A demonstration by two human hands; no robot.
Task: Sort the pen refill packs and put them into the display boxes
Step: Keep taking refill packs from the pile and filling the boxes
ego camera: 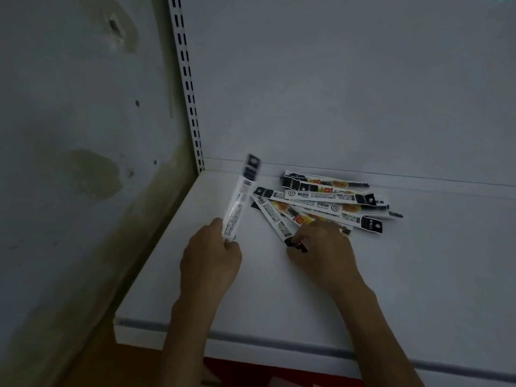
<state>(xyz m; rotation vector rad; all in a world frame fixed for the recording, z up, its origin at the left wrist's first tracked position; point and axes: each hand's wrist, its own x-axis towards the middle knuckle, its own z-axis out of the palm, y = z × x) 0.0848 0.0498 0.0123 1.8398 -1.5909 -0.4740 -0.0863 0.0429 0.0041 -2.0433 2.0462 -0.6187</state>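
Note:
Several long, narrow pen refill packs (332,201), white with black ends and barcodes, lie in a loose heap on a white shelf (279,289) near its back wall. My left hand (212,261) grips the bottom end of one refill pack (240,199), which stands nearly upright and looks blurred. My right hand (321,247) is at the heap's near edge and pinches the black end of another pack (276,222) that lies flat on the shelf. No display box is in view.
A slotted metal upright (190,93) runs along the shelf's back left corner, with a stained wall (83,135) to its left. The shelf's front edge (251,339) carries a grey price rail. Below it shows a red strip (265,372).

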